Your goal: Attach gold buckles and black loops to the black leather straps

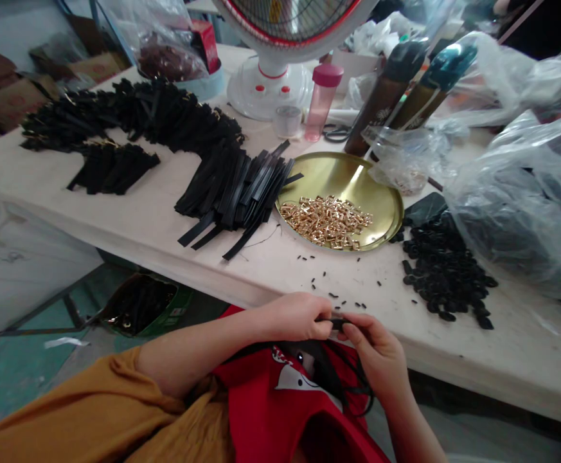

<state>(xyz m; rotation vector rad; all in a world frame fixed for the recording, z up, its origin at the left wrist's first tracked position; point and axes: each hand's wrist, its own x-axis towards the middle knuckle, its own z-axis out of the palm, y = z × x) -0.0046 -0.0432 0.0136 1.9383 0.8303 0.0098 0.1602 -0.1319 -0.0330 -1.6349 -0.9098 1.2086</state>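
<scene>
At the table's near edge, my left hand (304, 316) and my right hand (379, 350) are both closed on a black strap (335, 321) stretched between them. The strap's loose length hangs below my right hand over a red apron (261, 392). Just beyond my hands, small black bits (335, 299) are scattered on the table. Farther off, a round gold tray (381, 218) carries a heap of small gold-coloured buckles (328, 222). To its left lies a pile of flat black straps (241, 186). On the right is a heap of small black pieces (446, 263).
A white fan (270, 87) stands at the back beside a pink-lidded bottle (321, 106) and scissors (337, 133). Two dark spray cans (386, 96) and clear plastic bags (525, 193) are at the back right. More bundled black straps (140, 119) curve along the left.
</scene>
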